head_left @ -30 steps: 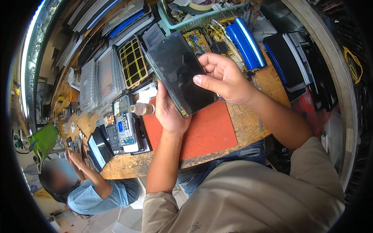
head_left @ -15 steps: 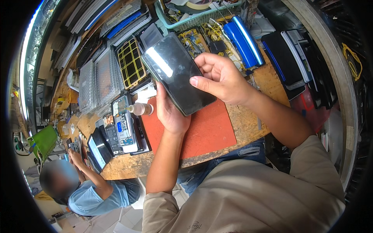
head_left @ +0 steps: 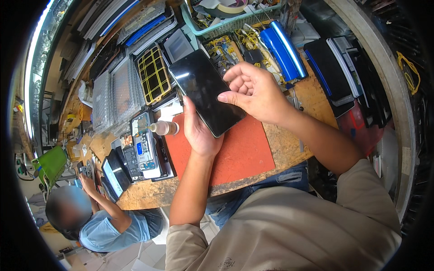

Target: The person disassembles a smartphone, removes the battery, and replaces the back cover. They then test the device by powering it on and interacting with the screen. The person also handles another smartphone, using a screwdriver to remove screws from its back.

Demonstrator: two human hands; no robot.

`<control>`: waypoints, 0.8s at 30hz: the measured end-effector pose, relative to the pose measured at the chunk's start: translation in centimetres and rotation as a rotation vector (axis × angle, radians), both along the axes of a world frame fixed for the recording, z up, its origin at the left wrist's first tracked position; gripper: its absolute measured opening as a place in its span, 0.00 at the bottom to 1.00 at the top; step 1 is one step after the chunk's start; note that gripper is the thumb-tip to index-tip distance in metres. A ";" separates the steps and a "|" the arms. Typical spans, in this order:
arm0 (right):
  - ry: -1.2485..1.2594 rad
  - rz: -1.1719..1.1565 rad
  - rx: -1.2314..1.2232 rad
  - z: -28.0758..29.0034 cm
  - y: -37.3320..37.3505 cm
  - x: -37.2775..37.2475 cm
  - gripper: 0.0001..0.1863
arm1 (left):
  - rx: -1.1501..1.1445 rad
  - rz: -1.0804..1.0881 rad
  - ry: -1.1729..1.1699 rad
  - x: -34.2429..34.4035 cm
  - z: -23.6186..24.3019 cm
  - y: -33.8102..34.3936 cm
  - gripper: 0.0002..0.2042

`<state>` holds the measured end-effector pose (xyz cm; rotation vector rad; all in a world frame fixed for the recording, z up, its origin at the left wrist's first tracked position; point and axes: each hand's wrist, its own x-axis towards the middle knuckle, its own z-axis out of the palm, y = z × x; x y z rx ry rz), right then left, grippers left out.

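Now, going from the left, my left hand [head_left: 199, 133] is cupping the black phone [head_left: 205, 90] from beneath, fingers closed around its lower end, above the orange mat [head_left: 244, 153] on the tabletop [head_left: 289, 144]. Compared with a second ago, the phone is sitting flatter and my right hand [head_left: 255, 90] is drawing back to its right edge, thumb pressing there, other fingers curled loosely. Its long axis is running from upper left to lower right, screen up.

Beige short-sleeved shirt, blue jeans, bare forearms, no gloves.
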<state>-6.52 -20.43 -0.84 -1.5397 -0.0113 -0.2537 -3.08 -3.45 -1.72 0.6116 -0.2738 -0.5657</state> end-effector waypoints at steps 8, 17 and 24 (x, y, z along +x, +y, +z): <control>-0.096 -0.076 -0.025 -0.5 0.5 -0.1 0.20 | 0.012 0.010 -0.023 0.2 0.5 -0.2 0.30; -0.141 0.190 -0.087 -0.1 0.2 -0.1 0.23 | 0.320 0.280 -0.235 -0.1 1.1 -1.0 0.48; -0.042 0.178 -0.350 0.1 0.7 -0.3 0.11 | 0.508 0.578 -0.385 0.8 1.0 -0.9 0.34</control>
